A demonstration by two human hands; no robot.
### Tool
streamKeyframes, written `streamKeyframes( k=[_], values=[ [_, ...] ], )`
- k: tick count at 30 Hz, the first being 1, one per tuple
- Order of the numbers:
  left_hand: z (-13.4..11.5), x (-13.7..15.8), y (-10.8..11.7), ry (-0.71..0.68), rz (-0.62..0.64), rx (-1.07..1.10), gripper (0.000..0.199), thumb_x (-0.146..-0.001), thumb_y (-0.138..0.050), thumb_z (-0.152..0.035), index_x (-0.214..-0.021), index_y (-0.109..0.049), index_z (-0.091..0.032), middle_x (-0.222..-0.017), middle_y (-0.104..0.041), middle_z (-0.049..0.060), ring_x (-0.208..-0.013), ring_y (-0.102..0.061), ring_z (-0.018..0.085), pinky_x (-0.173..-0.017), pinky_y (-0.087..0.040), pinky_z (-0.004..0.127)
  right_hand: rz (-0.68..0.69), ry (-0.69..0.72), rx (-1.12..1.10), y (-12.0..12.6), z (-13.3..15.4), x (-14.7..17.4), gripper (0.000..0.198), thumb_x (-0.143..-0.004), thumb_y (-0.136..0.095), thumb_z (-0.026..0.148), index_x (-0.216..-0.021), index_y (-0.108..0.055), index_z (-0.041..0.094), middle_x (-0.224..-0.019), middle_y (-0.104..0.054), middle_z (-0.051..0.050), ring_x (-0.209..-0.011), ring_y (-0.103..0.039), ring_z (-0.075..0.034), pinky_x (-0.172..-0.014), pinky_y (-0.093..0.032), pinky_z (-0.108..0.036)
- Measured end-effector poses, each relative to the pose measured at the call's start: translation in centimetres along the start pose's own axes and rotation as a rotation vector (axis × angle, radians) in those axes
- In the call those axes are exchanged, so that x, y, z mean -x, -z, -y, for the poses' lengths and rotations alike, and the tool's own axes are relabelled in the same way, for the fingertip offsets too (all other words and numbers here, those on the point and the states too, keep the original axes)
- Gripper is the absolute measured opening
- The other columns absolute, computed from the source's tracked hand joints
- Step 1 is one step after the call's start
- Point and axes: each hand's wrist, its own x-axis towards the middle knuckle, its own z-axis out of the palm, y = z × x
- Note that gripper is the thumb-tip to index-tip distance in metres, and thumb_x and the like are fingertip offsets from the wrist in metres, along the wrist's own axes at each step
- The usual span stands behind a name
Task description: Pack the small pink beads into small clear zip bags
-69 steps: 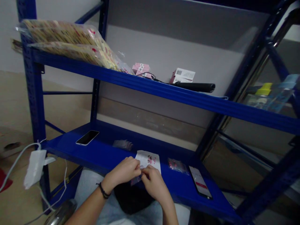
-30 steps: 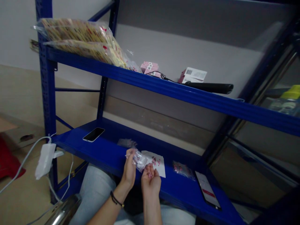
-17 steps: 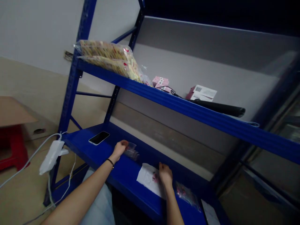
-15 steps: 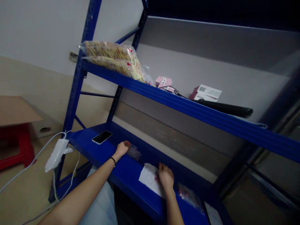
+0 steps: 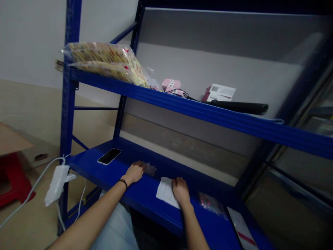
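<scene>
My left hand [image 5: 134, 172] rests on the blue shelf, its fingers bent down and closed at the near end of some clear plastic bags [image 5: 150, 169]. My right hand [image 5: 181, 190] lies over the right edge of a white sheet of paper [image 5: 165, 192], fingers curled together and pointing down. Whatever those fingers cover is hidden beneath them. To the right of this hand is a clear bag with small red and pink items [image 5: 212, 205] inside, too blurred to name.
A phone [image 5: 109, 156] lies at the shelf's left end; a white, pink-striped flat object [image 5: 241, 229] lies right. Overhead, the upper shelf beam [image 5: 187, 107] carries filled bags [image 5: 104, 60], small boxes [image 5: 220, 92] and a black rod [image 5: 236, 106]. A white power strip [image 5: 56, 184] hangs left.
The view has shifted. My left hand has lowered over the plastic bags. The small red things seen beside my right hand on the paper no longer show; the fingers have curled in there.
</scene>
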Motion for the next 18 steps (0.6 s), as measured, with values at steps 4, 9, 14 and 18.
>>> streamKeyframes(
  k=[4, 9, 14, 18],
  values=[
    [-1.2, 1.0, -0.7, 0.007, -0.114, -0.060, 0.041, -0.090, -0.042, -0.017, -0.127, -0.061, -0.017, -0.140, -0.054, 0.015, -0.138, -0.038, 0.032, -0.114, -0.027, 0.050, -0.042, -0.038, -0.092, 1.5, 0.7, 0.0, 0.029, -0.098, -0.041, 0.028, -0.090, -0.065, 0.014, -0.096, -0.065, -0.013, -0.093, -0.058, -0.024, -0.084, -0.039, -0.033],
    [-3.4, 4.8, -2.7, -0.094, -0.200, 0.150, 0.034, -0.095, -0.042, -0.032, -0.115, -0.066, -0.020, -0.124, -0.063, 0.011, -0.121, -0.055, 0.027, -0.107, -0.041, 0.040, -0.130, -0.289, -0.089, 5.7, -4.9, 1.0, 0.034, -0.101, -0.034, 0.032, -0.096, -0.064, 0.017, -0.098, -0.067, -0.009, -0.097, -0.061, -0.020, -0.082, -0.040, -0.027],
    [-4.0, 6.7, -3.9, -0.081, -0.156, 0.325, 0.028, -0.091, -0.050, -0.039, -0.100, -0.071, -0.023, -0.105, -0.070, 0.007, -0.098, -0.066, 0.026, -0.091, -0.051, 0.036, 0.032, -0.626, 0.057, 9.7, -13.9, 5.5, 0.031, -0.094, -0.043, 0.027, -0.105, -0.068, 0.012, -0.097, -0.069, -0.018, -0.087, -0.068, -0.026, -0.071, -0.043, -0.031],
    [-4.0, 6.5, -3.9, -0.065, -0.138, 0.325, 0.028, -0.090, -0.050, -0.038, -0.100, -0.071, -0.022, -0.101, -0.071, 0.007, -0.089, -0.067, 0.024, -0.084, -0.053, 0.035, 0.196, -0.643, 0.110, 10.3, -16.2, 7.4, 0.031, -0.091, -0.048, 0.029, -0.106, -0.068, 0.010, -0.101, -0.070, -0.023, -0.094, -0.069, -0.031, -0.074, -0.046, -0.035]
  ],
)
